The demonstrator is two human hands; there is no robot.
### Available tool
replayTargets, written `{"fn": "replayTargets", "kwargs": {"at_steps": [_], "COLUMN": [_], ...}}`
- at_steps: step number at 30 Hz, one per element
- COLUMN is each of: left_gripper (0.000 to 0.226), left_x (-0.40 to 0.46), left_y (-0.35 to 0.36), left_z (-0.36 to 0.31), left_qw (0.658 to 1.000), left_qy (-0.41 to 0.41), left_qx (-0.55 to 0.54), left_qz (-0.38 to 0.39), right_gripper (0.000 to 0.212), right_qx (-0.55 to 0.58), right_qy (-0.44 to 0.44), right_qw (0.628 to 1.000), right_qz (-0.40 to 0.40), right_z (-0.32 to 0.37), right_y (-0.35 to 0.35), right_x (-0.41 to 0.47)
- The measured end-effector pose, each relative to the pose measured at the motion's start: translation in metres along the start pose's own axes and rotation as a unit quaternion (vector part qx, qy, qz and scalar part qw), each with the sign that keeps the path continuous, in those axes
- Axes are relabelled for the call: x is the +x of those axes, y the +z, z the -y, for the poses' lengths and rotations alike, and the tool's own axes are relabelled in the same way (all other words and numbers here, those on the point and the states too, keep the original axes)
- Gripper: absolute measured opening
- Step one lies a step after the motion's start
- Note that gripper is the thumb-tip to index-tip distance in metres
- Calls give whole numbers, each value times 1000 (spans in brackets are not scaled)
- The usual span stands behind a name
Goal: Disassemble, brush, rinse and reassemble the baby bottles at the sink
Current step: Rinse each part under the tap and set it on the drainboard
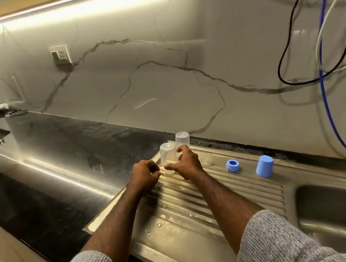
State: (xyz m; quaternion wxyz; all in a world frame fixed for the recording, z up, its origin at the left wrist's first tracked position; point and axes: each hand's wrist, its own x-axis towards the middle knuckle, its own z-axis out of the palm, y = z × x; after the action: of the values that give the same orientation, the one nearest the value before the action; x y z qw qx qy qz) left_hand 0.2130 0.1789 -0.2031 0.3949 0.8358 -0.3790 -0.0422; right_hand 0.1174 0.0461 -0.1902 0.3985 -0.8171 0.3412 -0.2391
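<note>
1. Head view: two clear bottle bodies stand mouth-down at the far left corner of the ribbed steel drainboard (pixel 230 187). The nearer bottle (pixel 167 156) is just in front of the farther bottle (pixel 182 141), and the two are touching or nearly so.
2. The right hand (pixel 186 164) has its fingers curled round the base of the nearer bottle, thumb reaching across toward the left. It looks like a light pinch, not a full wrap.
3. The left hand (pixel 144 174) sits just beside the same bottle with fingers curled in. Whether it pinches the rim or holds nothing I cannot tell, since the fingertips are hidden against the clear plastic.
4. Well to the right on the drainboard stand a blue collar ring (pixel 233 165) and a blue cap (pixel 264 166), apart from each other. The sink basin (pixel 340 207) lies further right.
5. Judged stage: parts are apart and draining, so reassembly seems to be starting.
6. Risks: the drainboard shows water drops, so the bottle may slide on the ribs. Lifting it could knock the farther bottle over onto the black desk (pixel 62 163). Wet, smooth plastic may slip from a light pinch. The collar and cap are a long reach away, and a sleeve (pixel 277 242) could sweep them into the basin.
</note>
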Motion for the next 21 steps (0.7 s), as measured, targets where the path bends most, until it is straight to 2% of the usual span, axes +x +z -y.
{"fn": "replayTargets", "kwargs": {"at_steps": [3, 10, 15, 21], "left_gripper": [4, 5, 9, 23], "left_x": [-5, -30, -42, -72], "left_y": [1, 25, 72, 168], "left_z": [-4, -49, -116, -223], "left_qw": [1000, 1000, 994, 981], "left_qy": [9, 24, 97, 166], "left_qx": [7, -14, -30, -51], "left_qz": [-9, 14, 49, 83], "right_gripper": [73, 51, 31, 17], "right_qx": [-2, 1, -11, -74], "right_qy": [19, 28, 32, 65], "right_qw": [1000, 1000, 999, 992], "right_qz": [-2, -6, -30, -83], "right_z": [-5, -46, -93, -167], "right_y": [-14, -77, -156, -259], "right_x": [-5, -36, -74, -130]}}
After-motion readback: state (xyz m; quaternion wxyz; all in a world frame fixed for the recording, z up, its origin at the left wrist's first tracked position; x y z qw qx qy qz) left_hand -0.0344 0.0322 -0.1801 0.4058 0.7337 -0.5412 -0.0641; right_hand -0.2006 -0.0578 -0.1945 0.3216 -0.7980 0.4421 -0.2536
